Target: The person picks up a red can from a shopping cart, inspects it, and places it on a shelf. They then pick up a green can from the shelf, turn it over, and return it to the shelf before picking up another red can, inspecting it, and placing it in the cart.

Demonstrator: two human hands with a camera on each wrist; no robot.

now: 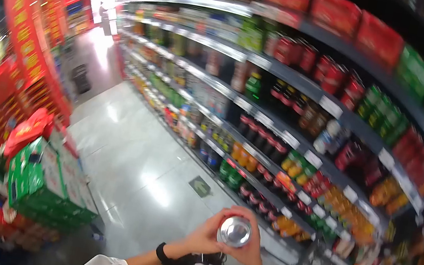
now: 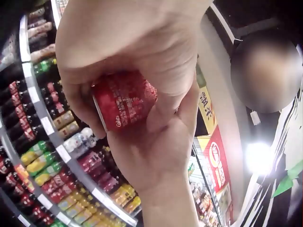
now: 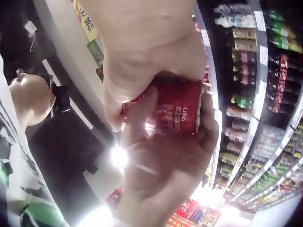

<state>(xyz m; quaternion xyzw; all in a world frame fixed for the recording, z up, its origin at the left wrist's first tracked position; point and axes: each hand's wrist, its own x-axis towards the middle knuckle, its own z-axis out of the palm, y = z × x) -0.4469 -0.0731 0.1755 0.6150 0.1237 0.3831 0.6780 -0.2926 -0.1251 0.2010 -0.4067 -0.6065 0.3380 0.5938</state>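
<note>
Both hands hold one red Coke can [image 1: 234, 232] in front of the body, its round silver end facing the head camera. My left hand [image 1: 206, 234] curls round the can's left side, and my right hand [image 1: 248, 253] wraps the right side. In the left wrist view, white print shows on the red can wall [image 2: 125, 101] between the hands. The same can [image 3: 177, 106] appears in the right wrist view with its silver rim at the right, fingers and palms covering much of its wall.
A long drinks shelf [image 1: 279, 135] with bottles and cans runs along the right. Green and white cartons [image 1: 55, 182] are stacked at the left, near red banners [image 1: 26, 17]. A tiled floor aisle [image 1: 123, 157] lies between, with a dark arrow marker [image 1: 200, 187].
</note>
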